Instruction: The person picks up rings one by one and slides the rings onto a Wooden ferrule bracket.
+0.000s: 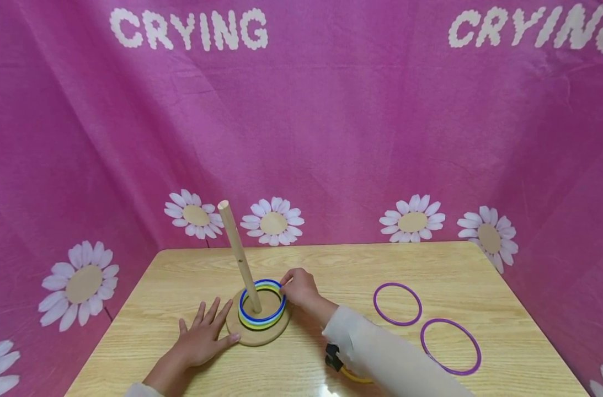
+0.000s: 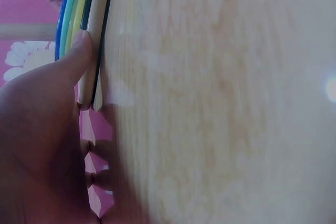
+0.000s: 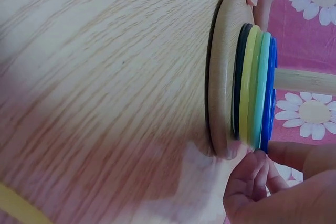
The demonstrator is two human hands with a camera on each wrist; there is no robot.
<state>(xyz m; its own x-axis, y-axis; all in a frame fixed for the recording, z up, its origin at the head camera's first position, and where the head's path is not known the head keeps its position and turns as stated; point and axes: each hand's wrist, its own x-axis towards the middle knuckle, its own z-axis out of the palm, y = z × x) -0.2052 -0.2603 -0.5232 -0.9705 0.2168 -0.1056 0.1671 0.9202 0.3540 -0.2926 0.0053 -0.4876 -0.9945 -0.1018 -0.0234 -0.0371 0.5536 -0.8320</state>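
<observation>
A wooden peg (image 1: 238,248) rises from a round wooden base (image 1: 262,338) on the table. Several stacked rings lie around the peg: a blue ring (image 3: 271,114) on top, then a mint ring (image 3: 261,103), yellow ones and a black ring (image 3: 239,93) lowest. At the stack's right side my right hand (image 1: 300,288) pinches the blue ring's edge between thumb and fingers. My left hand (image 1: 202,339) lies at the base's left, fingers spread, its thumb (image 2: 80,51) touching the base's rim.
Two purple rings, the farther ring (image 1: 398,323) and the nearer ring (image 1: 462,373), lie on the table's right side. A yellow ring (image 1: 356,379) shows partly under the right forearm. Pink flowered cloth (image 1: 331,138) hangs behind the wooden table (image 1: 331,256).
</observation>
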